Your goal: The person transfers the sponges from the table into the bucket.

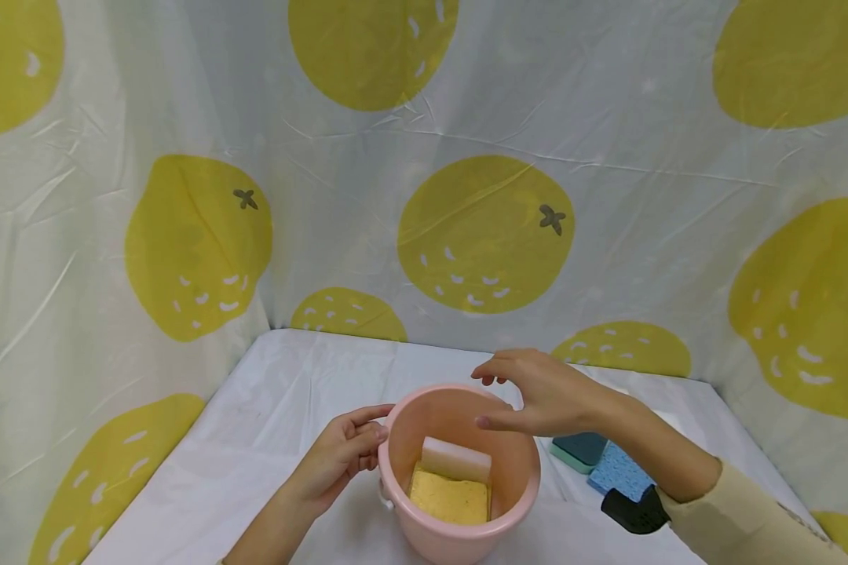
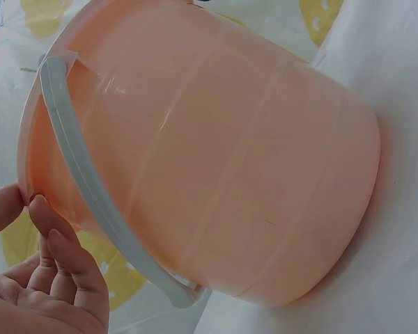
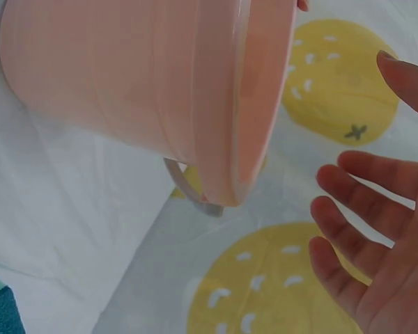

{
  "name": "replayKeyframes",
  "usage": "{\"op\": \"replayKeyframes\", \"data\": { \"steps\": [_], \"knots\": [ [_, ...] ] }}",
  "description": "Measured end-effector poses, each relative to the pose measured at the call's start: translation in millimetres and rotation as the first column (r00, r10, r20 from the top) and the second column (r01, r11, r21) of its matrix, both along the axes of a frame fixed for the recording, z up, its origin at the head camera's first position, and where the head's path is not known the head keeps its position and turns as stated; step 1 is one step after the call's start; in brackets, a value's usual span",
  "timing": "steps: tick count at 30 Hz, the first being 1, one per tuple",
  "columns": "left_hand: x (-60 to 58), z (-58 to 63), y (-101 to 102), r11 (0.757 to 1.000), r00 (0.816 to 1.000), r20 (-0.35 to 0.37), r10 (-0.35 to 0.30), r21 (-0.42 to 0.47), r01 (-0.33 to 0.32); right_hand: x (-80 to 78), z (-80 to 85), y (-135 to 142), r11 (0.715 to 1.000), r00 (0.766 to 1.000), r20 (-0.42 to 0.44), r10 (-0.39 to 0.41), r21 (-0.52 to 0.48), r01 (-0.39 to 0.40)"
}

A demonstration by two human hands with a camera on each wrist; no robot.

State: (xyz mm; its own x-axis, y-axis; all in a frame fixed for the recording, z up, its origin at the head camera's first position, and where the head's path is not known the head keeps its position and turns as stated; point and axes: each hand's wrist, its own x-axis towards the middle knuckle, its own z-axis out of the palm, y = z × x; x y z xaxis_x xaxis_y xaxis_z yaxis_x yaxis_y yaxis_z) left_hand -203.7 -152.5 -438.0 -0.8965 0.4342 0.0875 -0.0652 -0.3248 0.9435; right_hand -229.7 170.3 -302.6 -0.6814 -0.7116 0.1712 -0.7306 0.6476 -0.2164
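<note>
The white table [image 1: 311, 369] is bearing an upright pink bucket [image 1: 448, 545]. Your left hand [image 1: 339, 455] is pinching its rim; your right hand [image 1: 544, 392] is hovering near it, fingers apart. Inside, a yellow sponge [image 1: 452, 500] and pale block [image 1: 456, 459] are lying.

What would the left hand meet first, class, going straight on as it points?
Probably the pink bucket: the left hand pinches its rim, so the bucket itself seems first in line, though depth is unclear.
</note>
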Motion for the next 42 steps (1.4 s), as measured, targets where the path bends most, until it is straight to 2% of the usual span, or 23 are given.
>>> {"op": "replayKeyframes", "data": {
  "steps": [7,20,26,36,42],
  "knots": [
    [0.4,0.1,0,1.000,1.000,0.013,0.011,-0.002,-0.011,0.9,-1.5,6,1.000,1.000,0.021,0.007,0.004,-0.007],
    [0.4,0.5,1,1.000,1.000,0.004,0.009,-0.009,-0.009,6.9,-0.6,19,0.999,0.998,0.036,-0.044,0.000,0.044],
    [1.0,1.0,1,1.000,1.000,0.022,0.013,-0.019,-0.013,8.9,-4.5,32,0.996,0.996,0.023,-0.090,-0.023,0.091],
    [0.8,1.5,1,0.999,0.999,0.032,0.018,-0.028,-0.017,12.6,-8.6,59,0.985,0.985,0.065,-0.158,-0.062,0.162],
    [1.5,2.1,1,0.999,0.999,0.045,0.028,-0.036,-0.026,15.6,-10.0,74,0.982,0.986,0.043,-0.160,-0.092,0.163]
  ]
}}
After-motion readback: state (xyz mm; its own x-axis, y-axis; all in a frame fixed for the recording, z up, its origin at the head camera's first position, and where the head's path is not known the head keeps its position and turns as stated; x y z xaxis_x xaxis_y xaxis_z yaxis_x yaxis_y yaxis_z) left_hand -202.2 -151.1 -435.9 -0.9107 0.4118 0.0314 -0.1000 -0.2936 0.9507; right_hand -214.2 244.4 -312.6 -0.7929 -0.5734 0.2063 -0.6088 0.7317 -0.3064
